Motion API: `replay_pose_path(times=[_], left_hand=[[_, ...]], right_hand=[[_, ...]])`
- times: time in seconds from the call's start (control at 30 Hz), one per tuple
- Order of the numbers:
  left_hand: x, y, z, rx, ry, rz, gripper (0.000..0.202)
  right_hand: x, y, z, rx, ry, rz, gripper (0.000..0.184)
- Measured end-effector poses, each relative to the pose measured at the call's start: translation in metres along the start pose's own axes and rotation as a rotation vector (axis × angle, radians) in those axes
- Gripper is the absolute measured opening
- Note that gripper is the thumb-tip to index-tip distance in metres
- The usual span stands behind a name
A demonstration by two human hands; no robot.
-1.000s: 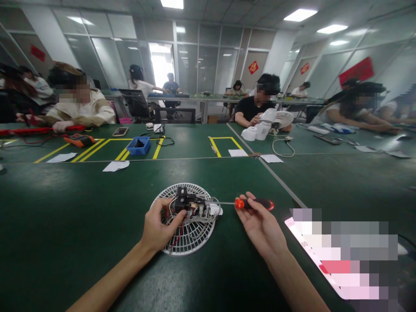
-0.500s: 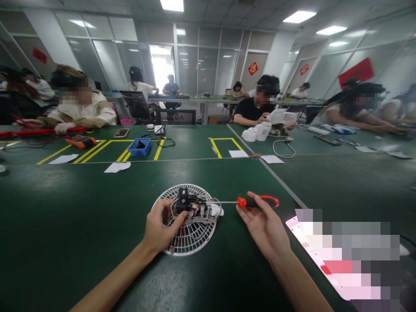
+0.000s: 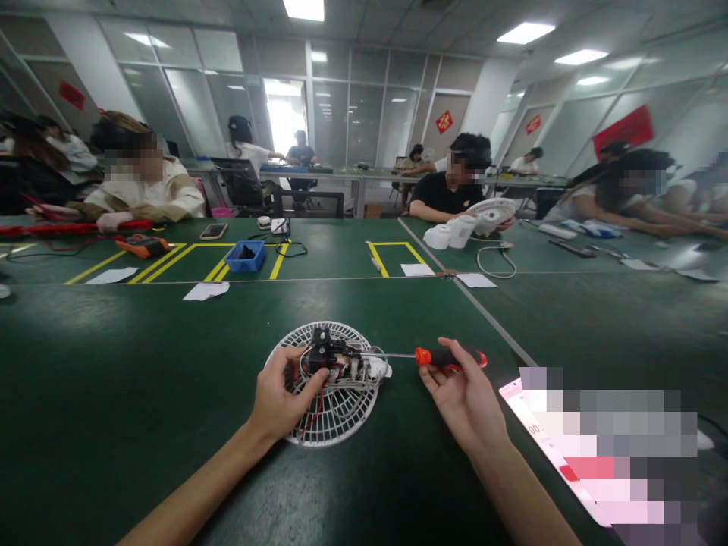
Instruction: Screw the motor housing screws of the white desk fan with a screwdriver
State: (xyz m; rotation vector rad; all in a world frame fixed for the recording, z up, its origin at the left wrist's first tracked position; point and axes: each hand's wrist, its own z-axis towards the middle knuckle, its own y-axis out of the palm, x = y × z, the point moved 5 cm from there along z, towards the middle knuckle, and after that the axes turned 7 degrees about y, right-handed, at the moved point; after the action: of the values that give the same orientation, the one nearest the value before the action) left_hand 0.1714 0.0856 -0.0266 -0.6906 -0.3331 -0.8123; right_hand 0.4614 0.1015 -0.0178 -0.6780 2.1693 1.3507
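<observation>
A round white fan grille [image 3: 333, 432] lies flat on the green table in front of me. On top of it rests a black fan motor assembly [image 3: 319, 356] with grey cables and a thin red wire. My left hand [image 3: 284, 394] grips the motor assembly from the left, thumb in front and fingers behind. My right hand [image 3: 463, 402] holds a screwdriver [image 3: 440, 357] with a red and black handle between thumb and fingers. The screwdriver lies level, its shaft pointing left into the assembly; its tip is hidden among the parts.
A pink-edged phone [image 3: 554, 451], partly pixelated, lies to the right. Beyond the table seam are a blue bin [image 3: 245, 258], paper slips [image 3: 205, 291], an orange multimeter [image 3: 142, 245] and white plastic parts [image 3: 449, 233]. Across the table a person in black [image 3: 449, 189] handles another white grille.
My right hand's fingers have shifted slightly on the screwdriver handle. My left hand and the motor assembly stay in place. The person across has turned their white fan part.
</observation>
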Motion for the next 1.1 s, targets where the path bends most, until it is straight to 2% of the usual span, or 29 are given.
replay_pose_path(times=[0.13, 0.47, 0.67, 0.8, 1.1], left_hand=[[-0.0003, -0.0007, -0.0006, 0.005, -0.008, 0.000, 0.030], [-0.0019, 0.0002, -0.0009, -0.002, -0.028, 0.000, 0.033], [-0.0023, -0.0001, -0.0003, -0.012, -0.075, 0.002, 0.035], [-0.0007, -0.0002, 0.0007, -0.007, -0.046, 0.004, 0.034], [-0.0011, 0.0001, 0.0003, -0.008, -0.036, 0.013, 0.036]], right_hand=[[0.0018, -0.0040, 0.0046, 0.030, 0.036, -0.030, 0.029], [-0.0037, 0.0040, -0.0009, -0.019, 0.049, 0.085, 0.042], [0.0007, 0.0008, 0.0045, -0.059, 0.034, 0.021, 0.031], [0.0003, -0.0015, 0.0059, -0.039, 0.030, -0.046, 0.035], [-0.0045, 0.0008, -0.0007, 0.012, 0.007, 0.013, 0.044]])
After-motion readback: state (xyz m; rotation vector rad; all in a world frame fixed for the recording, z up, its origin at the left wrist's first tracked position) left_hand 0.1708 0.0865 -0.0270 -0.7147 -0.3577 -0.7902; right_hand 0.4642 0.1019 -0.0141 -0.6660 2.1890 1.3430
